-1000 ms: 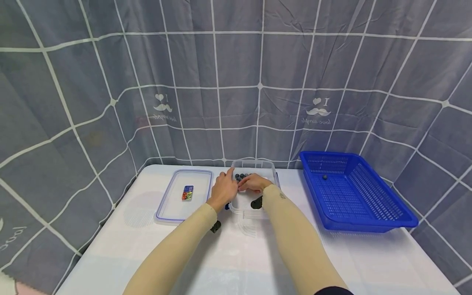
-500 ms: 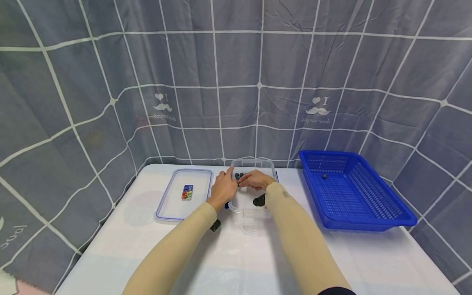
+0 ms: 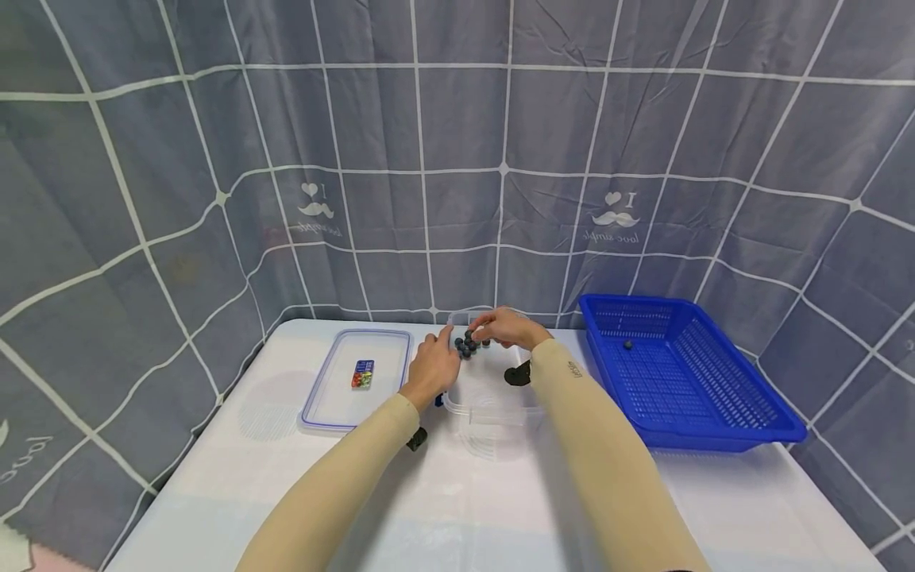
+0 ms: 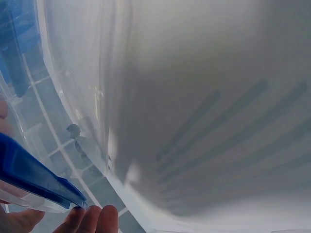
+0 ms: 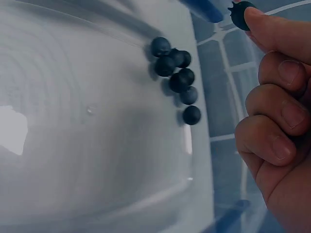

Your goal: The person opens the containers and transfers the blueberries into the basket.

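A clear plastic container [image 3: 486,389] stands mid-table with several blueberries [image 5: 165,66] clustered against one side of its floor. My right hand [image 3: 506,327] is over the far part of the container. Between thumb and index finger it pinches one blueberry [image 5: 240,15], the crown end showing, while the other fingers curl in toward the palm. At the container's left side, my left hand [image 3: 434,367] grips the wall. The left wrist view shows its fingertips at the end of a blue latch [image 4: 34,170]; much of that hand falls outside that view.
To the left lies a clear lid [image 3: 329,397] with a blue seal and a colourful label [image 3: 362,374]. A blue slotted basket [image 3: 715,439] stands at the right, holding a single blueberry [image 3: 627,345]. A grey checked curtain [image 3: 465,206] hangs behind the table.
My right hand has risen from low among the blueberries toward the container's far side, now with a blueberry pinched in its fingers. My left hand has stayed at the container's left wall.
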{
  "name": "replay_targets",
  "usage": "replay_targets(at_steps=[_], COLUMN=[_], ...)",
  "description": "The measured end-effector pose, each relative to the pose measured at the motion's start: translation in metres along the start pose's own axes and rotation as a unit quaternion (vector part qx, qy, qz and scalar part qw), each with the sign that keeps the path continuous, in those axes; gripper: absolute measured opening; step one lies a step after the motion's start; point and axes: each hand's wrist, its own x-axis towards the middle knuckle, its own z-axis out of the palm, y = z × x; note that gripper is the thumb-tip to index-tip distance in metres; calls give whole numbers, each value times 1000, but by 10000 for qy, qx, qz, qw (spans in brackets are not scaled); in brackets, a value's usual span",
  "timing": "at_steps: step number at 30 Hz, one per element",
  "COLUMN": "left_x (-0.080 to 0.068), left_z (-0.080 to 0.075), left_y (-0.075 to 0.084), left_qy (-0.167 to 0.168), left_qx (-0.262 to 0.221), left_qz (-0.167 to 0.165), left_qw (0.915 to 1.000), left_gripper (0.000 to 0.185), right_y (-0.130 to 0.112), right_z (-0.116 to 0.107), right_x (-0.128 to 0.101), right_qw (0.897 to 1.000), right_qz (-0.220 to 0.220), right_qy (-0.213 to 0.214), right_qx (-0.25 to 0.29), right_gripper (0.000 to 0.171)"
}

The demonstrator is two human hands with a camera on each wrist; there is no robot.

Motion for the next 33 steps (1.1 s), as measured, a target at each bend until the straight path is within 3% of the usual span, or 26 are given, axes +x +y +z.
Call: replay_targets(at_steps=[12, 26, 33], left_x=[0, -2, 0], left_z=[-2, -1, 0], left_y=[-1, -1, -2], left_qy=[55, -18, -7], left_qx=[-95, -148, -133], left_qz=[58, 134, 119], left_qw=[9999, 9998, 9998], left_gripper=[54, 54, 54], right_y=[-18, -9, 6], right_z=[-35, -71, -92], right_x=[-25, -51, -65], right_qw=[9991, 9971, 9954], right_qz=[-312, -304, -150], right_qy=[172, 400, 587], right_qx=[221, 566, 742], right_gripper=[30, 37, 40])
